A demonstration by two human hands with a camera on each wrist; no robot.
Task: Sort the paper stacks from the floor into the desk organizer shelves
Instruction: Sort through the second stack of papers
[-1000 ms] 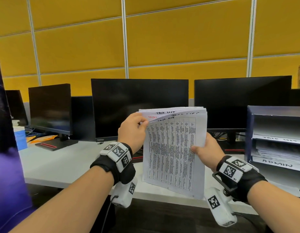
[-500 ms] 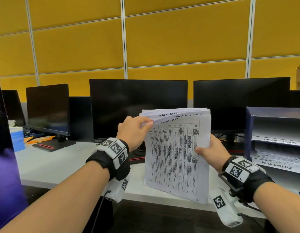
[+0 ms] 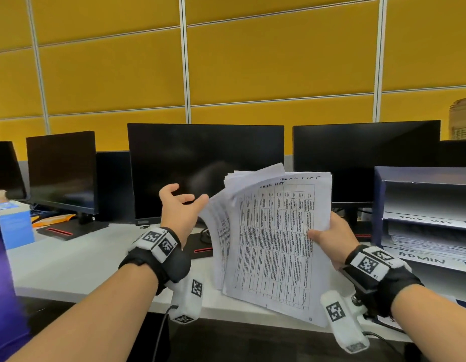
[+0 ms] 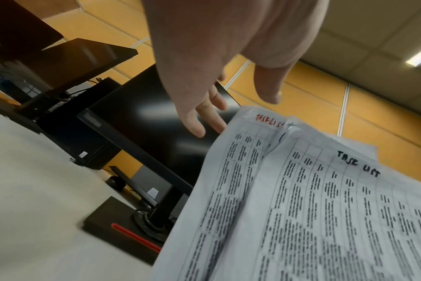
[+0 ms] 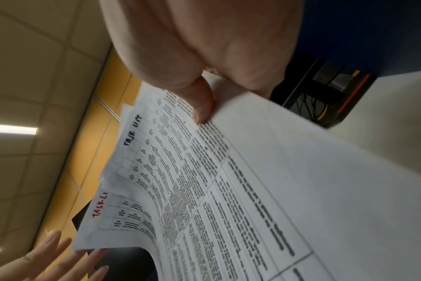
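A white desk (image 3: 70, 259) spans the lower half of the frame. Standing on it: four black monitors (image 3: 204, 171) in a row, a blue box (image 3: 14, 223) at the left edge, and a dark blue desk organizer (image 3: 378, 205) at the right edge, its shelves holding paper stacks (image 3: 430, 240) labelled "TASK LIST" and "ADMIN".

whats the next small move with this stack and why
Probably bring the left hand back to square up the paper stack. Only the right hand grips it, and the sheets fan loose on the left. They are headed TASK LIST, matching the organizer shelf label.
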